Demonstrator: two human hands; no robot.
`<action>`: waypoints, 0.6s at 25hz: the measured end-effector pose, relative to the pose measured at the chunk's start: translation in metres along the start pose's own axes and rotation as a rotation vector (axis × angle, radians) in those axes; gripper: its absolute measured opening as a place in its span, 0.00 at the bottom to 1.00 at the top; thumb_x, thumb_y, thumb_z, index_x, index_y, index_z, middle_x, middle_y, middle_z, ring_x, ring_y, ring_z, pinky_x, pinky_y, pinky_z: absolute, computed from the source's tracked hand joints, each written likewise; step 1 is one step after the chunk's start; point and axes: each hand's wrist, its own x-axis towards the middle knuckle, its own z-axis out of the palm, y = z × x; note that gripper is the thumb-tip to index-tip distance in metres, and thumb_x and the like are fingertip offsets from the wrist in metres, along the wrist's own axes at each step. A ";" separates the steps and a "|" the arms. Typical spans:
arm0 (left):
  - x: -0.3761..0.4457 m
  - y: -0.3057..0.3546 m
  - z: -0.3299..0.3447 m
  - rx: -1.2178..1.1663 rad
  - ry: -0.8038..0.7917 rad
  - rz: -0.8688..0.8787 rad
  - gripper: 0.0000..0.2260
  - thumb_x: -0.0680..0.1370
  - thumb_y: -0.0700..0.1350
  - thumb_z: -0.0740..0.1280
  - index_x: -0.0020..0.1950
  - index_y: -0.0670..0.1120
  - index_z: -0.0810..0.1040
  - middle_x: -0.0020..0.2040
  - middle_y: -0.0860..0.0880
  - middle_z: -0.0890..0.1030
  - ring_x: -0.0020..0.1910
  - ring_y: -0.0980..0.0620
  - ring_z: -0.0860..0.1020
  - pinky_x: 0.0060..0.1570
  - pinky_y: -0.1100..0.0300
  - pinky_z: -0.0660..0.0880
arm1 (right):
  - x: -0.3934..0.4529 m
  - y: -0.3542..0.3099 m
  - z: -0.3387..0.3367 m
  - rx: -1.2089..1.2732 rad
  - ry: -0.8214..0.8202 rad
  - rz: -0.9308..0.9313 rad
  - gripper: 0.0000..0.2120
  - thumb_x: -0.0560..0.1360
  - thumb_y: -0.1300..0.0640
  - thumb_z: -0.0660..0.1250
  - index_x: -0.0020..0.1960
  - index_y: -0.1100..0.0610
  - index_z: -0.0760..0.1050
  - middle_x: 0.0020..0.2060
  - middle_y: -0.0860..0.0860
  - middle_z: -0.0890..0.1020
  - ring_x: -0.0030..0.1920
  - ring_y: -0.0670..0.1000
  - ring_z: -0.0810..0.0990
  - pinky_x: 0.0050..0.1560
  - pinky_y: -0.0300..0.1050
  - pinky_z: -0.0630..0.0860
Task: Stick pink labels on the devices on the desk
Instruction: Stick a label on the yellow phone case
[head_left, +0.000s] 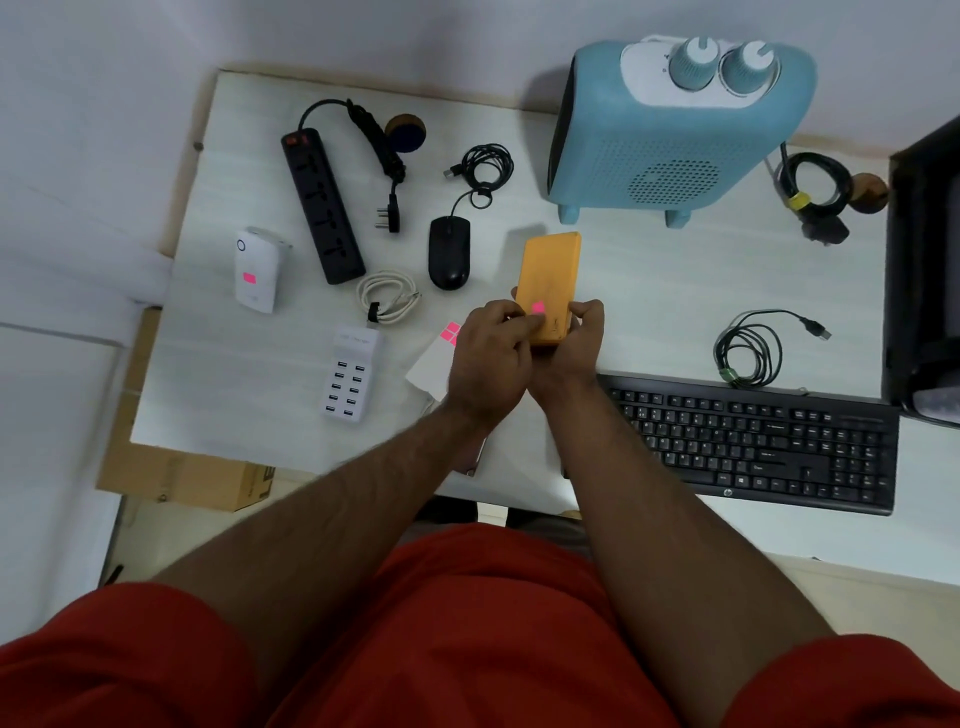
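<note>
White desk; blue heater at 1 o'clock. Orange device mid-desk, gripped at its near end by right hand. Left hand fingertips pinch/press pink label onto it. Label sheet at 9 o'clock of the hands.

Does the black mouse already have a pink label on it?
No, the mouse shows plain black with no pink on it, while the white device and the orange device each carry a pink label.

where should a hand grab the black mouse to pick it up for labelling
Grip the black mouse across its narrow width, coming from above with fingers on its two long sides. It lies flat with its cable leading off the far end, so the near rounded body is free.
</note>
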 end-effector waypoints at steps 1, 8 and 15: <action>0.000 0.001 -0.001 -0.020 0.003 -0.034 0.18 0.79 0.44 0.55 0.57 0.41 0.82 0.51 0.40 0.81 0.49 0.43 0.78 0.51 0.52 0.76 | 0.000 0.000 0.000 -0.003 -0.002 -0.003 0.26 0.76 0.47 0.50 0.60 0.65 0.74 0.50 0.60 0.80 0.51 0.58 0.78 0.56 0.50 0.73; 0.001 -0.006 0.004 -0.012 -0.076 -0.112 0.17 0.78 0.41 0.57 0.58 0.39 0.81 0.50 0.40 0.81 0.49 0.42 0.78 0.52 0.51 0.76 | 0.009 0.004 -0.010 -0.077 0.097 0.004 0.24 0.73 0.46 0.55 0.59 0.63 0.72 0.50 0.59 0.77 0.49 0.57 0.76 0.50 0.49 0.75; -0.003 -0.061 -0.004 0.029 -0.020 -0.424 0.10 0.73 0.37 0.63 0.51 0.41 0.83 0.48 0.42 0.82 0.49 0.45 0.78 0.49 0.58 0.71 | 0.030 0.027 -0.010 -0.787 0.402 -0.201 0.18 0.75 0.52 0.64 0.61 0.59 0.76 0.48 0.51 0.79 0.43 0.48 0.76 0.41 0.47 0.77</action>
